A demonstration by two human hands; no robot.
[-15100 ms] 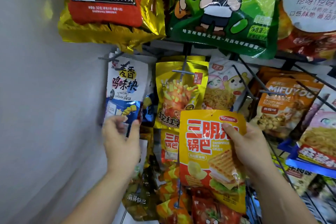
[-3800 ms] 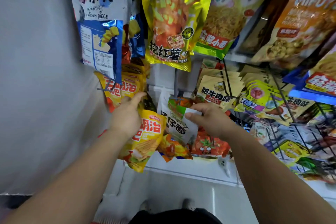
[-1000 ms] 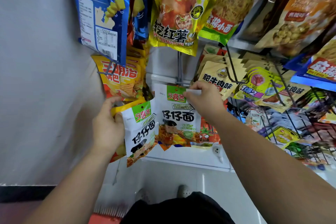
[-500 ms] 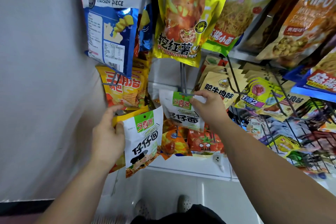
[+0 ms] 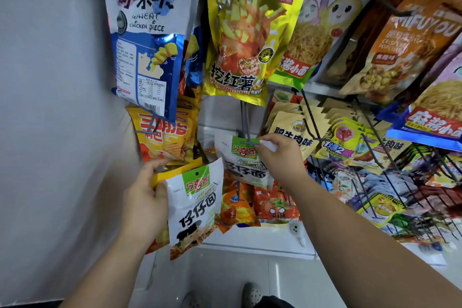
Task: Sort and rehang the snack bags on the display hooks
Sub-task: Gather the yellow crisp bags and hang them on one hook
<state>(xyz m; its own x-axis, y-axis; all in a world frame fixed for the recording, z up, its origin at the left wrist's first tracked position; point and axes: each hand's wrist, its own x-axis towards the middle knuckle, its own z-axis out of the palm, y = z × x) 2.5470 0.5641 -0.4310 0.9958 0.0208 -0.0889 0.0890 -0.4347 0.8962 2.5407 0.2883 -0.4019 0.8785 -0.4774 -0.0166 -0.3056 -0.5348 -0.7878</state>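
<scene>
Centre of frame, hook: a grey display hook (image 5: 248, 143) juts out with its crossbar tip lying over the green header of a white noodle bag (image 5: 243, 161).
Right hand: the right hand (image 5: 280, 157) has its grip pinched shut on that bag's upper right corner, thumb and fingers on the white edge just beside the hook tip.
Bag on the hook: whether its hang hole is fully threaded I cannot tell (the tip covers that spot).
Lower left, left hand: the left hand (image 5: 145, 197) has its grip closed round a small stack, a second noodle bag (image 5: 193, 207) in front with a yellow bag (image 5: 175, 172) behind it, held apart from any hook.
Spare bag's hole: the round hang hole in its green header shows clearly, unthreaded.
Neighbours: yellow crust bags (image 5: 165, 135) hang at left, tomato-print bags (image 5: 275, 205) hang lower down behind the noodle bag, and a blue-and-white chicken piece bag (image 5: 147, 40) hangs at upper left.
Step, as I judge it: seating the first noodle bag, with the matching one to follow.
Risk one: if the right hand lets go before the hole clears the upturned tip, the bag could slide off and drop to the floor.
Risk two: pulling by one corner may skew the bag or tear the header at the hole.
Risk three: the loosely stacked pair at left could slip apart, the yellow one especially.
Risk four: crowded hooks at right could snag the forearm.
</scene>
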